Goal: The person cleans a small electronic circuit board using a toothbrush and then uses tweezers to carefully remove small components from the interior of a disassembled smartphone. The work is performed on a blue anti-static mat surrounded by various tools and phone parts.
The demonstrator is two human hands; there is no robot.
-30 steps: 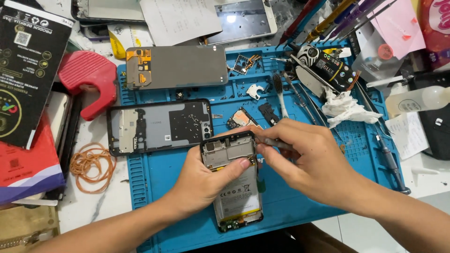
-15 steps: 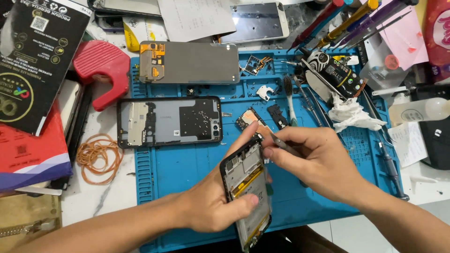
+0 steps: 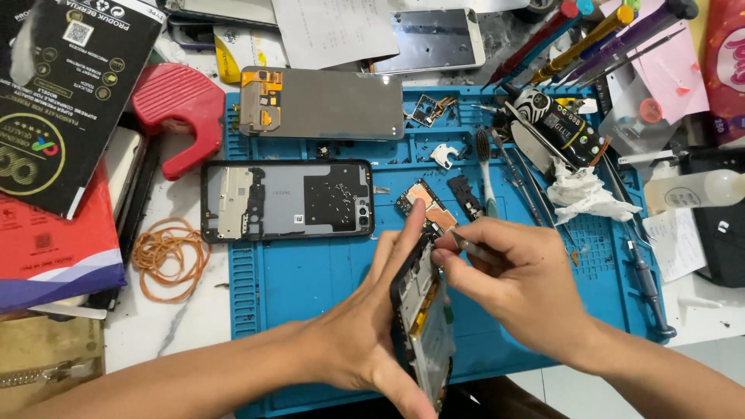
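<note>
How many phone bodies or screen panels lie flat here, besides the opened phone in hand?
3: grey display panel at the blue mat's top, black phone frame below it, white-framed screen beyond the mat. Clutter may hide others.

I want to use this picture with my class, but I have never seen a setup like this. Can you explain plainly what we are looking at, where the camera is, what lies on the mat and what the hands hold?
There is no machine here: a person works with two bare hands. The camera sits on that person's head and looks down at the work.

The left hand holds an opened phone, tilted up on its edge so its inner parts show. The right hand keeps a thin metal tool in a fingertip grip at the phone's upper end.

Under them lies a blue work mat. On it rest a black phone frame, a grey panel, small loose parts and a crumpled tissue. Left of the mat lie orange rubber bands.
</note>
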